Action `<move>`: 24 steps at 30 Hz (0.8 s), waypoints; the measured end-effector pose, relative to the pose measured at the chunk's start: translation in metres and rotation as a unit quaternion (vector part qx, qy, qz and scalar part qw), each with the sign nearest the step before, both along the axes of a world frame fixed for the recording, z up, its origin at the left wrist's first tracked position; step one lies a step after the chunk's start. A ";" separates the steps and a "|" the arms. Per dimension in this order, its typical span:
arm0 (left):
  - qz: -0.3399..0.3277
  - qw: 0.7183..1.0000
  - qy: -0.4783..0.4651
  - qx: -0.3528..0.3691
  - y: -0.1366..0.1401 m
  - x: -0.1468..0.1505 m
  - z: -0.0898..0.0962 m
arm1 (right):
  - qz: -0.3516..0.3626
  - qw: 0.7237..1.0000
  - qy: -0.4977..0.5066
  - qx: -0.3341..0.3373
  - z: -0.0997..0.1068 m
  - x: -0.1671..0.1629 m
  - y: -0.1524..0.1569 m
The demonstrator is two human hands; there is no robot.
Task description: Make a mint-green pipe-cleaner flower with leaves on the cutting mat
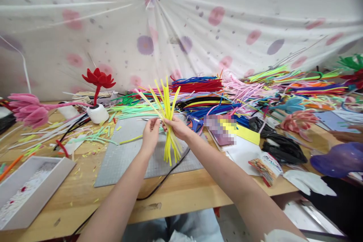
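Observation:
My right hand (177,127) is closed around the middle of a bundle of yellow pipe cleaners (169,107), held upright over the grey cutting mat (121,159). The strands fan out above and below the grip, with a few paler ones among them. Just left of the bundle, my left hand (151,132) is pinched closed; what lies between its fingertips is too small to make out. A single yellow-green pipe cleaner (131,139) rests on the mat beside the left hand. Behind the right wrist sits a blue tool (195,124), partly hidden.
Piles of coloured pipe cleaners (198,84) line the back. A red flower (98,78) stands in a white pot (98,114), near a pink flower (30,109). At front left is a white box (53,185). A black cord (161,183) crosses the table edge; another person's hand (347,135) shows at right.

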State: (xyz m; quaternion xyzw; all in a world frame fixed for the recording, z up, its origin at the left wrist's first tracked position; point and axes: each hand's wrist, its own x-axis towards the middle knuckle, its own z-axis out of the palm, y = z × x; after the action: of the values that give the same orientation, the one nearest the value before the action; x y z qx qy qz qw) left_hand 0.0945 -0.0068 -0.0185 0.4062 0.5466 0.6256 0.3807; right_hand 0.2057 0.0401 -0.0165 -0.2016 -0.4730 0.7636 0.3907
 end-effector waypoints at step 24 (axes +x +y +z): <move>0.225 0.886 -0.401 0.061 0.070 -0.087 0.075 | 0.005 0.998 0.002 0.067 0.034 0.080 0.004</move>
State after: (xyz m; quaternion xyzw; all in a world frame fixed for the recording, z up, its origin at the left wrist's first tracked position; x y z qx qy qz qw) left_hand 0.0080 0.0629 0.0569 0.0089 0.3852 0.8360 0.3908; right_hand 0.2856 0.0442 0.0179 -0.1708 -0.5236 0.7325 0.4002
